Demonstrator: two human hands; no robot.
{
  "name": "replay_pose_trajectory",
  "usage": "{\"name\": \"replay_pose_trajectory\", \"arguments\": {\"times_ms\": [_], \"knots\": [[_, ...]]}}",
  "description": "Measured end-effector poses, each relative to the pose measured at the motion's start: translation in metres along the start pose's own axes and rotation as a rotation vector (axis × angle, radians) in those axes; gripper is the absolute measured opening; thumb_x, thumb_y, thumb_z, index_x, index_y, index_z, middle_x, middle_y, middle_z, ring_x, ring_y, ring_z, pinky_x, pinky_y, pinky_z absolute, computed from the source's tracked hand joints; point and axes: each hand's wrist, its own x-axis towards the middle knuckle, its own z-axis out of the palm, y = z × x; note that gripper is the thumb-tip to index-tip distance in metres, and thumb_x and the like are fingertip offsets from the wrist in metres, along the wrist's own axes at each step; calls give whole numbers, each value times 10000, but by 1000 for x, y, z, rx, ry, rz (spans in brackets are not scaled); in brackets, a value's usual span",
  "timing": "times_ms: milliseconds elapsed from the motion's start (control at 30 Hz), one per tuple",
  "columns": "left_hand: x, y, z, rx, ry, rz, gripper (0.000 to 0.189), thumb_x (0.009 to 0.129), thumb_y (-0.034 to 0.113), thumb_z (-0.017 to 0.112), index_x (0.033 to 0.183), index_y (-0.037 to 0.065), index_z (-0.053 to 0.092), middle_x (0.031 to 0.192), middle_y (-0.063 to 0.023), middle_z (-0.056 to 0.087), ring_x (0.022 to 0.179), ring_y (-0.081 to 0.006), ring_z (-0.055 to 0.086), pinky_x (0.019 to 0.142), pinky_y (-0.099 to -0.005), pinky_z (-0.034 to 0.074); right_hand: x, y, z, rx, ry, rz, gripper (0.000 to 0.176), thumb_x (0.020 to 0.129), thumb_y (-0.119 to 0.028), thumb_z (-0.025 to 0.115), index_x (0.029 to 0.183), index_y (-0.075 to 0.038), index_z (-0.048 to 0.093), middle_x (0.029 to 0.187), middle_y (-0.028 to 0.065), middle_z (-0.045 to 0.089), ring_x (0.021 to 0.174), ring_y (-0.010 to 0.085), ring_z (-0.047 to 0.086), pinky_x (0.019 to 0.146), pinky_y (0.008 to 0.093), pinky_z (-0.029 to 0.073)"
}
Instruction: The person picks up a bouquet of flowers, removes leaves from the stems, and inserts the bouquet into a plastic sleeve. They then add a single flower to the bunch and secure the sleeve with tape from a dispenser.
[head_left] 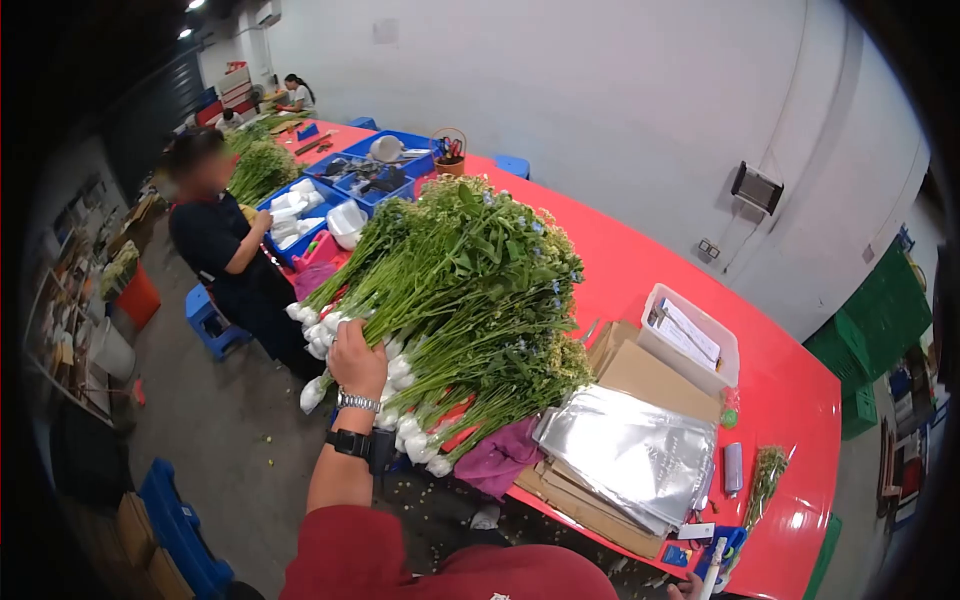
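Left fingers bent at flower stems, left arm outstretched.

a white wall backs a red table.

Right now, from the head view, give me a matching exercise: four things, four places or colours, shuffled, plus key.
Things
1. Left hand
2. Plastic sheets
3. Cloth beside the sheets
4. White bin

Places or colours
A. Purple
B. Has paper inside
C. By the white-wrapped ends of the green stems
D. Stacked on cardboard

Pairs: 1-C, 2-D, 3-A, 4-B
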Motion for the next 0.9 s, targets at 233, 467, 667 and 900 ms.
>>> {"name": "replay_pose_trajectory", "arguments": {"times_ms": [233,467,667,900], "knots": [[-56,18,-125,105,151,38,280,744,82,737,997,90,616,966,-113,614,866,-382,628,748,-481,491,-29,11,1,72,-147,-113,570,895,-160,720,1423,-60,530,1069,131,710,942,223,666,850,344,535],[-178,118,-206,-325,-209,-25,242,795,113,725,1004,29,634,980,-190,664,915,-433,640,758,-485,512,-8,66,46,177,-183,-483,582,855,-281,790,1313,22,599,1077,182,732,921,252,717,847,354,559],[-270,223,-228,-650,-563,180,232,801,114,723,999,28,636,941,-184,647,904,-417,636,764,-454,508,-57,-51,8,521,-300,-671,685,875,-301,791,1404,23,499,1192,153,686,886,186,680,780,318,548],[-324,295,-228,-766,-845,541,353,768,90,760,1084,44,609,1011,-187,635,937,-411,626,782,-462,516,-73,-68,26,1302,-512,-602,618,948,-173,729,1473,-57,426,1086,27,662,893,119,625,775,268,499]]}}
